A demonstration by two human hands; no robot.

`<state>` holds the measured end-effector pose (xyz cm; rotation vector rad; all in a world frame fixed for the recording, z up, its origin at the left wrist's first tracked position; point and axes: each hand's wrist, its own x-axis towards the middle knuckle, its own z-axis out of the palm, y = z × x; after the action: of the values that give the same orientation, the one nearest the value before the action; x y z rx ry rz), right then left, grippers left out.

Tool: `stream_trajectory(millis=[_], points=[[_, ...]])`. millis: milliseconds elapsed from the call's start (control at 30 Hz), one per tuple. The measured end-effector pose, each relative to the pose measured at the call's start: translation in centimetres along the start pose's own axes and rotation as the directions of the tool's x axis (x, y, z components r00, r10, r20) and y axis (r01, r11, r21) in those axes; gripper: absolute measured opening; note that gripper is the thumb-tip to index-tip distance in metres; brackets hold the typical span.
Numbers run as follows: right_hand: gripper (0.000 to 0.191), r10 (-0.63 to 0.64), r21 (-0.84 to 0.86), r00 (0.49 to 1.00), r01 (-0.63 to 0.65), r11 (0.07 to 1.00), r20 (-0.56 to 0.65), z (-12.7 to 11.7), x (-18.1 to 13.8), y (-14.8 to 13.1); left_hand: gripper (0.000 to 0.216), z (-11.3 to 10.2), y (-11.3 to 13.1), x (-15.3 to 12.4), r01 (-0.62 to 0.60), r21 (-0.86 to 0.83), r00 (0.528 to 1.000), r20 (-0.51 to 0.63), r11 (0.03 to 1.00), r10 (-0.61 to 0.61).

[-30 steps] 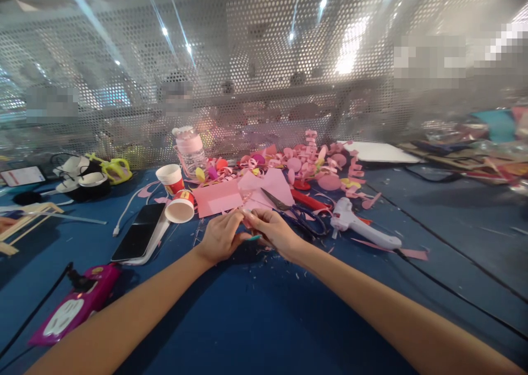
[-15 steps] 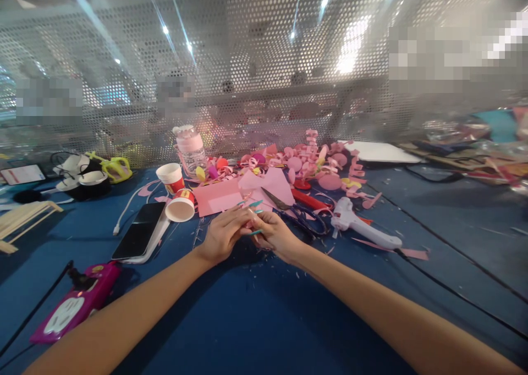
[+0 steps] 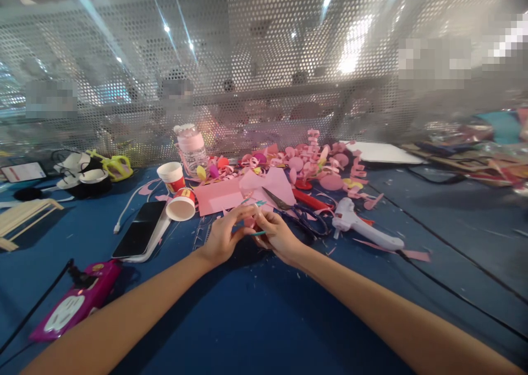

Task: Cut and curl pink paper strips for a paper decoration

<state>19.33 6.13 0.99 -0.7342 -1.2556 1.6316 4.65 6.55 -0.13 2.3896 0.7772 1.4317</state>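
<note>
Over the front of the paper pile, my left hand point(image 3: 221, 236) and my right hand point(image 3: 280, 235) meet, fingertips together. Between them shows a bit of a pink paper piece point(image 3: 249, 221), mostly hidden by the fingers. Thin teal slivers point(image 3: 258, 233) stick out at the fingertips; what they are I cannot make out. Both hands are closed around the pink piece. Just beyond lie pink paper sheets point(image 3: 218, 194) and dark-handled scissors point(image 3: 305, 216), their blades resting on the paper.
Right of the hands is a white glue gun point(image 3: 363, 226) with its cord. Curled pink paper pieces point(image 3: 289, 160) heap at the back near a bottle point(image 3: 191, 147). Leftward are paper cups point(image 3: 181, 205), a phone point(image 3: 140, 229) and a magenta power strip point(image 3: 78, 303).
The left fingers have lifted and arched, so more of the pink piece shows between the hands. The teal slivers have shifted slightly right. The view has moved a little.
</note>
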Motion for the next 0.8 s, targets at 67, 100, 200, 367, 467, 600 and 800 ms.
stream_trajectory(millis=[67,100,200,367,467,600,800], points=[[0.049,-0.002,0.005,1.000,0.002,1.000,-0.003,-0.02,0.00,0.17,0.032,0.04,-0.01,-0.06,0.017,0.018,1.000,-0.025,1.000,-0.017],[0.049,0.004,0.013,1.000,-0.004,1.000,-0.013,-0.04,-0.01,0.24,0.033,0.05,-0.02,-0.10,0.028,0.019,0.999,-0.036,0.999,-0.028],[0.049,0.037,0.055,0.999,-0.035,0.998,-0.039,-0.04,-0.11,0.37,0.037,0.11,0.01,-0.17,0.049,-0.016,0.997,-0.065,0.999,-0.050],[0.049,0.063,0.099,0.998,-0.062,0.993,-0.004,0.11,-0.33,0.34,0.038,0.13,0.21,-0.11,0.078,-0.060,0.990,-0.115,0.995,-0.084],[0.049,0.066,0.098,0.997,-0.069,0.993,0.029,0.07,-0.31,0.41,0.036,0.04,0.29,-0.01,0.076,-0.021,0.991,-0.106,0.997,-0.077],[0.043,0.039,0.059,0.999,-0.041,0.997,0.037,-0.14,-0.12,0.54,0.032,0.00,0.38,0.10,0.061,0.028,0.992,-0.108,0.998,-0.058],[0.036,0.031,-0.011,0.999,-0.031,0.999,0.022,-0.08,-0.11,0.30,0.035,0.21,0.47,0.02,0.090,0.000,0.990,-0.106,0.996,-0.089]])
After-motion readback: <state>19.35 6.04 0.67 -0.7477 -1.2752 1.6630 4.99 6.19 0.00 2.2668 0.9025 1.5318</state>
